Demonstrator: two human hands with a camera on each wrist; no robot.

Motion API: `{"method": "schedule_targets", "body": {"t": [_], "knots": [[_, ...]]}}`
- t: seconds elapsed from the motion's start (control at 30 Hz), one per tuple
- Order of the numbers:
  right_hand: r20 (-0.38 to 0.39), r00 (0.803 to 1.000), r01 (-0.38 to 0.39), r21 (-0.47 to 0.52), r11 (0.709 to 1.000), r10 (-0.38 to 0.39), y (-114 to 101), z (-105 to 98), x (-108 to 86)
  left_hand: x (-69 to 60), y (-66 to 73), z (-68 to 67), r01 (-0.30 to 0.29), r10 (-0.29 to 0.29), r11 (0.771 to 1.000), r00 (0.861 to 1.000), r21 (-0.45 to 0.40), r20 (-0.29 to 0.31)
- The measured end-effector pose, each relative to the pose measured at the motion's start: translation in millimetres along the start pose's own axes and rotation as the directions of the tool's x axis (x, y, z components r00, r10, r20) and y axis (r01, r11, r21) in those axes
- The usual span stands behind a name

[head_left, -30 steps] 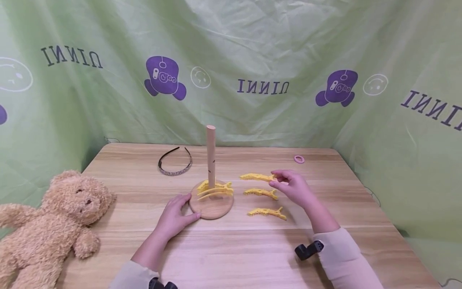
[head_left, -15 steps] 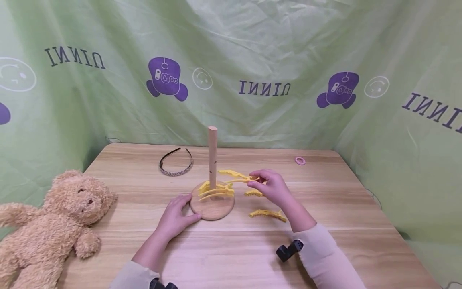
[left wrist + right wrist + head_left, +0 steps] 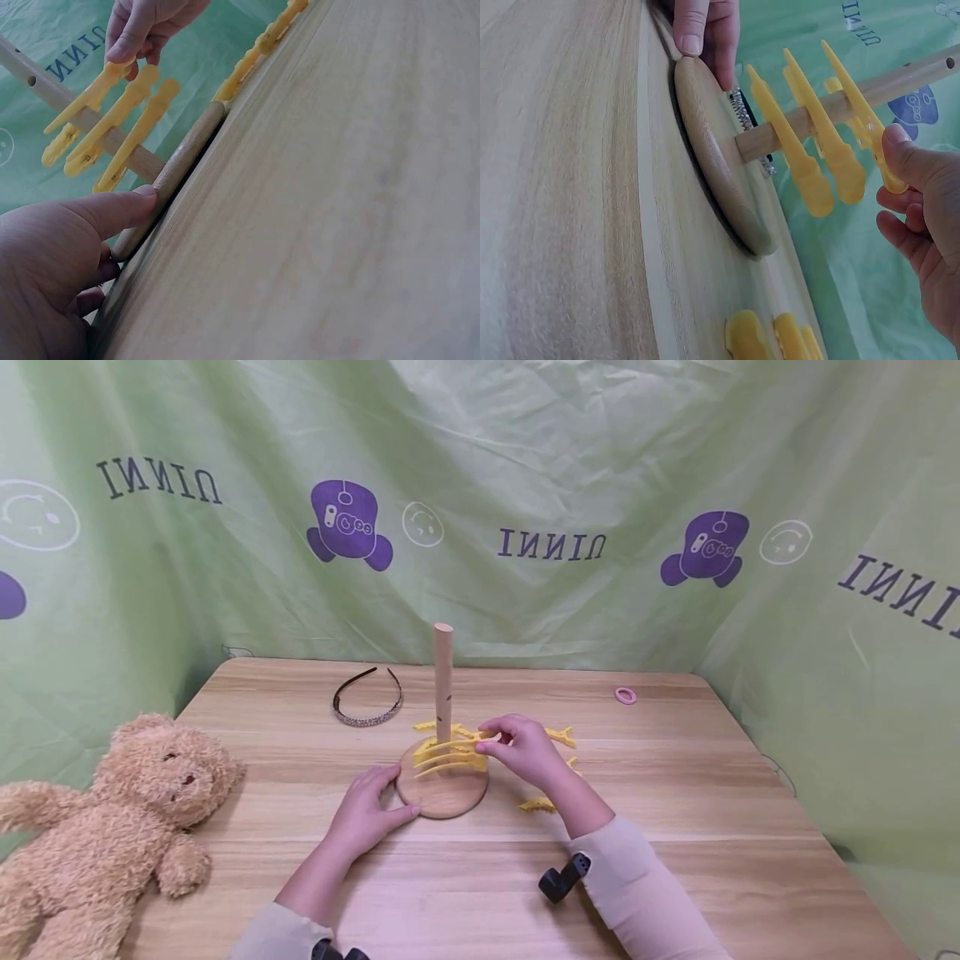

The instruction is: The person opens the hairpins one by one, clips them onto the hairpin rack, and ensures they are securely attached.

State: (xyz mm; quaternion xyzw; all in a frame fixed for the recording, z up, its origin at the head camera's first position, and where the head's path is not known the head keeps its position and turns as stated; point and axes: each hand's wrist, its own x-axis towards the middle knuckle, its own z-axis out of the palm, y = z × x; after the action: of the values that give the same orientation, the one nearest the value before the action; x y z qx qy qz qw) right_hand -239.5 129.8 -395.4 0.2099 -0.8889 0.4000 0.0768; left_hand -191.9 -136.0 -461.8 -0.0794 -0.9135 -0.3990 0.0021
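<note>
A wooden post (image 3: 443,681) stands upright on a round base (image 3: 442,802). Two yellow clips (image 3: 802,161) sit across its lower part, one above the other. My right hand (image 3: 525,752) pinches the end of a third yellow clip (image 3: 855,97) between thumb and fingers, and in the right wrist view its two arms lie on either side of the post, above the other two. My left hand (image 3: 367,810) holds the base's left edge, its thumb (image 3: 124,210) on the rim. More yellow clips (image 3: 537,805) lie on the table, partly hidden behind my right hand and forearm.
A dark headband (image 3: 367,721) with a glittery band lies behind and left of the base. A pink ring (image 3: 625,696) is at the back right of the table (image 3: 480,893). The teddy bear (image 3: 90,843) lies at the far left, and a green curtain (image 3: 480,593) hangs behind.
My right hand has carried its clip leftward from the right side of the table to the post, and the clip has come around it. The left hand has stayed on the base.
</note>
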Motion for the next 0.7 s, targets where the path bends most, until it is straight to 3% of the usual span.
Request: {"method": "schedule_targets", "body": {"t": [0.7], "knots": [[0.083, 0.996, -0.011, -0.020, 1.000, 0.013, -5.6, 1.6, -0.5, 0.7, 0.6, 0.0, -0.008, 0.008, 1.000, 1.000, 0.001, -0.006]]}}
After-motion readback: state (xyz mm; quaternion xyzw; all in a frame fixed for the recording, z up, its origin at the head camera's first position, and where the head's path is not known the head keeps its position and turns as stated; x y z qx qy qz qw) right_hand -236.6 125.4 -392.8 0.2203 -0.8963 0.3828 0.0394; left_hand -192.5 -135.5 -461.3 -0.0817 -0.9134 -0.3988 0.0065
